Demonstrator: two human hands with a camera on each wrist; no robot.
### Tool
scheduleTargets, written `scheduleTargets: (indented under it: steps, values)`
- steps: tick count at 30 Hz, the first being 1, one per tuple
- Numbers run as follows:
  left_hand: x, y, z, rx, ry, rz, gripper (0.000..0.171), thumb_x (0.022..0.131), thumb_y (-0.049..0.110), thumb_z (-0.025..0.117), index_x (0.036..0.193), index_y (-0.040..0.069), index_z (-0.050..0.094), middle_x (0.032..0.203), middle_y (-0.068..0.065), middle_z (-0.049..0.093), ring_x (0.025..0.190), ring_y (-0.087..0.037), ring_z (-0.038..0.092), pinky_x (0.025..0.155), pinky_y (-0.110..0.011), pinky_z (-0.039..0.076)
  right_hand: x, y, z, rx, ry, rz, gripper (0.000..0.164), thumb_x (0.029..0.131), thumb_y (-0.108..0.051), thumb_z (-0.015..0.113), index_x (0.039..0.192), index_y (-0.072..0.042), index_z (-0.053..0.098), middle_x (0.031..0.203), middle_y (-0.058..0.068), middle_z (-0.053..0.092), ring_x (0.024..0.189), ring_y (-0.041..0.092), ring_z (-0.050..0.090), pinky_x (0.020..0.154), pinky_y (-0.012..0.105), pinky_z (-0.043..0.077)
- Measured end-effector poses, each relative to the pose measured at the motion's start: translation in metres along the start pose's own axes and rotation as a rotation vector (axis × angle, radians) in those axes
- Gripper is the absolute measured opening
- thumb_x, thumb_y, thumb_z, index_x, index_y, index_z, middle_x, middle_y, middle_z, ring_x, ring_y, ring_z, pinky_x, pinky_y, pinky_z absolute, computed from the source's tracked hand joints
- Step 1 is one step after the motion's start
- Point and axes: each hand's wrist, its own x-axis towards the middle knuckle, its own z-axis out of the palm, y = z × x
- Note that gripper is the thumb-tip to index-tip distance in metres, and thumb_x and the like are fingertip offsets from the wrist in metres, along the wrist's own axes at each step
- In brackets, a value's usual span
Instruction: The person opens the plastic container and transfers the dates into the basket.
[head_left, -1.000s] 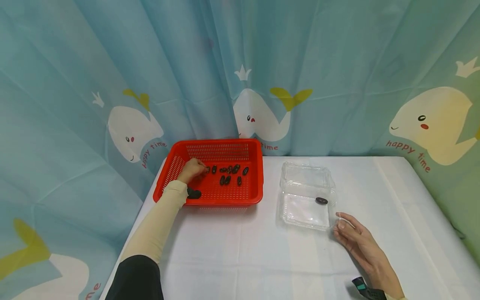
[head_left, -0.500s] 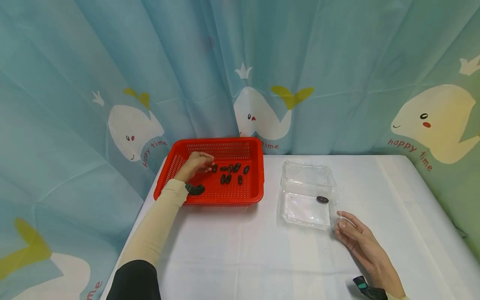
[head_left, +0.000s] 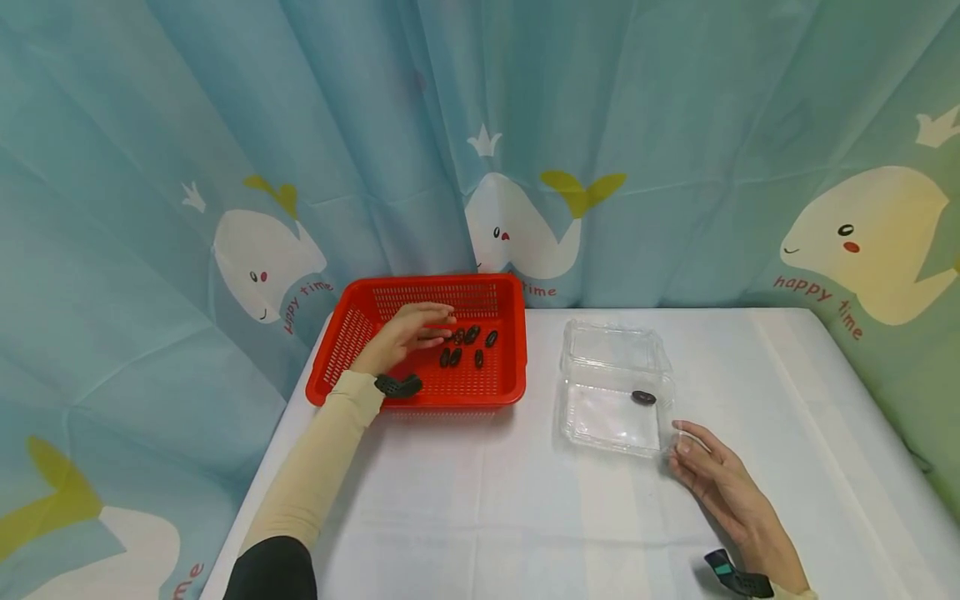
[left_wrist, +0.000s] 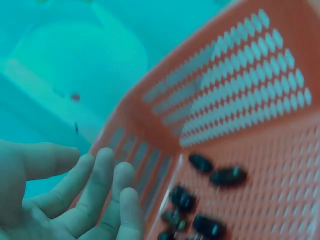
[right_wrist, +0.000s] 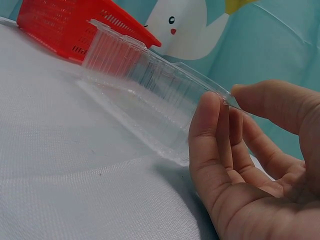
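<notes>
My left hand [head_left: 408, 333] is over the red plastic basket [head_left: 442, 403], fingers reaching right above its left half. In the left wrist view its fingers [left_wrist: 102, 175] are loosely extended, the thumb close to a fingertip, and nothing shows between them. Several dark, shiny oval pieces that look like dates [head_left: 472, 334] lie on the basket floor, a few hidden under the hand. With thumb and fingers, my right hand [head_left: 720, 479] pinches the near right corner of a clear hinged plastic box [head_left: 607, 421]. The box stands open, lid folded back, with one dark date [head_left: 643, 397] inside.
A white cloth [head_left: 480, 500] covers the table. Directly behind the basket hangs a blue curtain [head_left: 675, 167] with whale prints, reaching round both sides. The basket's slotted walls rise around the dates.
My left hand has lifted from a date near the basket's left side and shifted right, its fingers straightening. The right hand stays on the box corner, and the box has not moved.
</notes>
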Motion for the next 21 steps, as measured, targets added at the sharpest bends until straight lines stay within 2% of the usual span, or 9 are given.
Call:
scheduleTargets:
  steps: [4, 12, 21]
  values:
    - [-0.005, 0.001, 0.014, -0.068, -0.061, 0.030, 0.044, 0.108, 0.024, 0.058, 0.149, 0.009, 0.056, 0.149, -0.015, 0.059, 0.133, -0.032, 0.061, 0.119, -0.048, 0.046, 0.001, -0.001, 0.002, -0.005, 0.010, 0.005, 0.030, 0.109, -0.011, 0.054, 0.129, -0.033, 0.056, 0.103, -0.011, 0.067, 0.096, 0.002, 0.068, 0.091, 0.019, 0.059]
    - [-0.017, 0.003, 0.041, -0.137, -0.140, 0.069, 0.044, 0.108, 0.022, 0.058, 0.149, 0.007, 0.055, 0.147, -0.013, 0.062, 0.134, -0.033, 0.062, 0.115, -0.043, 0.051, 0.000, -0.001, 0.002, -0.004, 0.000, -0.003, 0.030, 0.109, -0.011, 0.053, 0.130, -0.032, 0.055, 0.103, -0.011, 0.067, 0.096, 0.002, 0.067, 0.091, 0.019, 0.060]
    - [-0.035, 0.008, 0.077, -0.215, -0.233, 0.128, 0.039, 0.108, 0.018, 0.057, 0.145, 0.008, 0.057, 0.145, -0.012, 0.063, 0.122, -0.024, 0.066, 0.108, -0.038, 0.056, -0.001, -0.001, 0.001, -0.013, 0.008, 0.002, 0.029, 0.109, -0.012, 0.053, 0.128, -0.033, 0.057, 0.102, -0.011, 0.068, 0.095, 0.002, 0.068, 0.090, 0.019, 0.060]
